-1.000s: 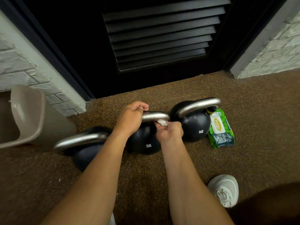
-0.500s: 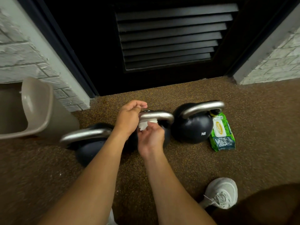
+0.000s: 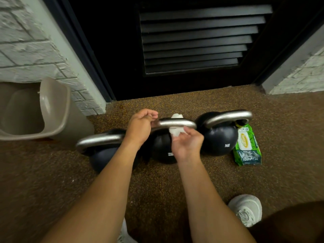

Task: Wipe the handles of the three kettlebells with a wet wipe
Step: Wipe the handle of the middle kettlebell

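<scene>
Below: speckled brown floor, black louvred door behind. Beige bin left, wipes pack right. Left grip clamped on middle kettlebell handle; right grip pinching wet wipe.

the wet wipe, a second ago only a small scrap pinched under the right end of the middle handle, now loops over the bar near its centre, showing bunched and white above and below it; the right hand has slid leftward from that end and dropped beneath the bar, palm turned upward, fingertips pinching the wipe's lower part
</scene>
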Demonstrator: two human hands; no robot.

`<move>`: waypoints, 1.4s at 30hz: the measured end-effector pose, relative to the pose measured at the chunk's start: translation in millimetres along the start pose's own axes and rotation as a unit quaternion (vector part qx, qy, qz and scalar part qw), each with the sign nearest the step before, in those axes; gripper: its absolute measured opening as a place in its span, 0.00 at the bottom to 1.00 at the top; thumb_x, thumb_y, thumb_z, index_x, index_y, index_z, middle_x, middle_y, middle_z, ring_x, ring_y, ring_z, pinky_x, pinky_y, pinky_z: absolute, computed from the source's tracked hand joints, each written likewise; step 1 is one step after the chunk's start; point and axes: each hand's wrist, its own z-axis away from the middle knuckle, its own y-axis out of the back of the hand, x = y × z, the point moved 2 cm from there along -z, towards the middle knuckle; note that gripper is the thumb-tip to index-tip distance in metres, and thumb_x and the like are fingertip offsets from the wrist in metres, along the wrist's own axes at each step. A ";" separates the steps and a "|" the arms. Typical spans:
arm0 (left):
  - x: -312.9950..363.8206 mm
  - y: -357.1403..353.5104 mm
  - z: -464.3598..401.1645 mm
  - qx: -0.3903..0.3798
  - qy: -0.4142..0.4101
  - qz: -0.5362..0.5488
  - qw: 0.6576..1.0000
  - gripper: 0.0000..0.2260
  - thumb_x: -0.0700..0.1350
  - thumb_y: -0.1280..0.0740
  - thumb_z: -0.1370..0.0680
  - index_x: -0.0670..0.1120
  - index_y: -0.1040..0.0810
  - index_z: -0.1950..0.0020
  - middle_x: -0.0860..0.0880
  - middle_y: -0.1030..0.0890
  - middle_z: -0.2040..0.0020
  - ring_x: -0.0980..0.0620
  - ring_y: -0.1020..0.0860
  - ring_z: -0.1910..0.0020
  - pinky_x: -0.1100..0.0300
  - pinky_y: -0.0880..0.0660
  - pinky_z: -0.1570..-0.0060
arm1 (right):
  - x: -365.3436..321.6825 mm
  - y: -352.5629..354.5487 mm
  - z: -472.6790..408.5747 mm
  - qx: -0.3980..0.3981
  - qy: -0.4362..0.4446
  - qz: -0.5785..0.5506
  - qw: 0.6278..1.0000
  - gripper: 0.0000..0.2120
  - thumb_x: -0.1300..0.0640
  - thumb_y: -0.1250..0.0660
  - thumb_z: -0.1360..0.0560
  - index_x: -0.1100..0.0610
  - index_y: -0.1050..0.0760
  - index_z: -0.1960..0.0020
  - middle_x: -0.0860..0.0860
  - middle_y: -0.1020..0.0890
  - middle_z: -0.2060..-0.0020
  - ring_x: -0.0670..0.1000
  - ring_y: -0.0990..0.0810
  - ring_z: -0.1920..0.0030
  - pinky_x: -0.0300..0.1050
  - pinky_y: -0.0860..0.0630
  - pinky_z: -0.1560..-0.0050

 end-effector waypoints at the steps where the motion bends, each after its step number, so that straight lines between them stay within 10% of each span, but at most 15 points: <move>1: -0.6 0.5 -0.3 0.001 0.001 -0.001 1.000 0.17 0.37 0.42 0.17 0.54 0.17 0.52 0.47 0.15 0.46 0.49 0.18 0.42 0.46 0.24 0.33 | -4.5 0.3 0.7 0.005 0.008 -0.027 1.000 0.19 0.68 0.45 0.25 0.71 0.29 0.36 0.69 0.22 0.39 0.65 0.22 0.37 0.58 0.32 0.29; 15: -8.3 18.4 2.7 0.019 0.000 0.008 1.000 0.16 0.37 0.42 0.17 0.52 0.17 0.50 0.48 0.16 0.44 0.51 0.19 0.40 0.48 0.26 0.31 | 61.9 9.8 3.4 -0.011 0.098 0.337 0.936 0.17 0.70 0.40 0.22 0.54 0.18 0.45 0.55 0.14 0.51 0.53 0.16 0.50 0.45 0.21 0.46; 20: -9.7 24.7 0.4 0.027 0.001 0.020 0.999 0.16 0.36 0.42 0.18 0.52 0.17 0.51 0.48 0.15 0.44 0.51 0.19 0.40 0.47 0.26 0.31 | 61.4 19.5 -1.0 -0.011 0.216 0.687 0.693 0.08 0.61 0.39 0.21 0.54 0.23 0.50 0.55 0.19 0.60 0.55 0.20 0.58 0.49 0.25 0.57; 23: -10.4 26.3 0.3 0.026 0.002 0.021 0.999 0.16 0.36 0.42 0.18 0.52 0.17 0.51 0.48 0.15 0.44 0.51 0.19 0.40 0.47 0.25 0.32 | 62.4 17.5 4.1 -0.025 0.215 0.796 0.565 0.15 0.61 0.42 0.20 0.56 0.29 0.34 0.62 0.19 0.47 0.58 0.35 0.31 0.58 0.29 0.34; 28: -9.9 28.4 1.2 0.029 0.005 0.022 0.999 0.16 0.36 0.42 0.17 0.51 0.17 0.50 0.47 0.15 0.44 0.51 0.19 0.41 0.49 0.25 0.33 | 62.2 13.1 -4.6 -0.070 0.257 0.876 0.402 0.24 0.66 0.41 0.25 0.64 0.34 0.29 0.60 0.16 0.54 0.58 0.19 0.46 0.55 0.62 0.22; 32: -8.4 31.0 3.9 0.033 0.002 0.026 0.999 0.16 0.36 0.43 0.17 0.49 0.17 0.49 0.47 0.15 0.44 0.52 0.18 0.42 0.52 0.24 0.34 | 54.7 14.5 -10.0 -0.064 0.230 0.870 0.431 0.14 0.65 0.42 0.23 0.63 0.26 0.39 0.57 0.20 0.67 0.64 0.21 0.47 0.58 0.51 0.22; 38: -8.3 34.8 7.0 0.035 0.004 0.029 0.999 0.15 0.35 0.43 0.17 0.47 0.17 0.47 0.48 0.15 0.45 0.54 0.18 0.42 0.53 0.25 0.33 | 69.3 23.4 15.6 -0.012 0.199 0.792 0.576 0.23 0.61 0.45 0.19 0.53 0.36 0.23 0.61 0.18 0.44 0.60 0.47 0.22 0.59 0.34 0.28; 42: -9.3 38.6 8.6 0.034 0.003 0.027 0.999 0.15 0.35 0.43 0.17 0.48 0.17 0.47 0.47 0.15 0.44 0.52 0.18 0.42 0.53 0.25 0.34 | 71.4 14.8 5.3 0.012 0.217 0.799 0.560 0.18 0.63 0.43 0.22 0.58 0.27 0.33 0.54 0.21 0.67 0.61 0.24 0.38 0.53 0.51 0.21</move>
